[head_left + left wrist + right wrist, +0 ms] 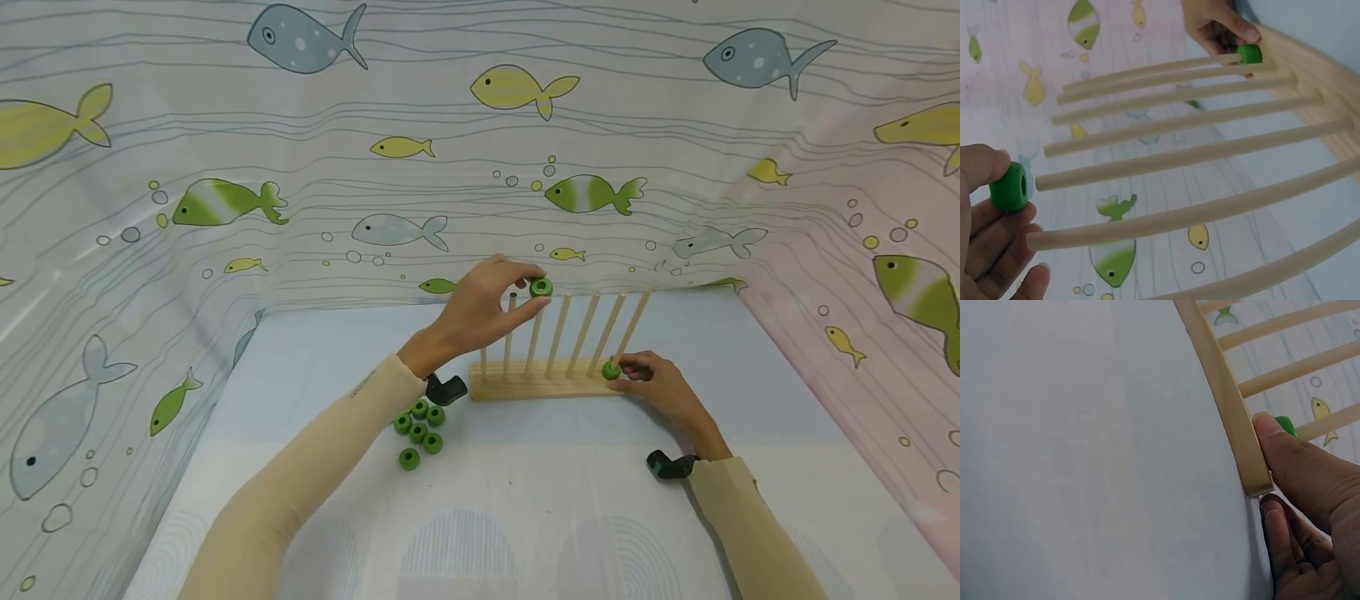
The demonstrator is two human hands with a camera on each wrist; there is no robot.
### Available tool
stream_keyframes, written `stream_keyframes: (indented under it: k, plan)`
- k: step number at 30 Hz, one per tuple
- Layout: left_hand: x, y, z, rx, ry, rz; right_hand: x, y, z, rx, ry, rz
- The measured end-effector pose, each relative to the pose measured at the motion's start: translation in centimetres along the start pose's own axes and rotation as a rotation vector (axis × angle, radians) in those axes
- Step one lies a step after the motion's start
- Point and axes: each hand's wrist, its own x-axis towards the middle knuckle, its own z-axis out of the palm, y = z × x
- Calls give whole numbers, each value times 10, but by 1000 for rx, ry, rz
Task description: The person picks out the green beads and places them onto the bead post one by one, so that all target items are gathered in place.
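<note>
My left hand (480, 304) pinches a green bead (541, 287) between thumb and fingertips. The bead's hole faces the tip of a wooden peg (1041, 183), with a small gap between them in the left wrist view. The upright pegs stand in a row on the wooden base (540, 381) of a peg rack. At the rack's right end, my right hand (660, 385) grips the base, thumb on one side and curled fingers around the end. Another green bead (611, 370) sits low on the rightmost peg, beside that thumb; in the right wrist view the thumb partly hides it.
Several loose green beads (417, 432) lie grouped on the white table (555, 492), left of the rack and below my left forearm. A fish-patterned sheet (465, 183) rises behind and at both sides. Dark wrist cameras (671, 465) sit at both wrists.
</note>
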Motion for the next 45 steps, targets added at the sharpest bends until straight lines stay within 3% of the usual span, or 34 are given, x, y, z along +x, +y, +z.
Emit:
stream_keyframes:
  k: [19,31,45]
  plan:
    - [26,14,22,-46,-54,20,3,6,-1,7,0,24]
    - [47,23,41,-27,-118,17,3,6,-2,21,2,6]
    - [62,33,62,46,-130,-2,3,4,-2,21,-9,4]
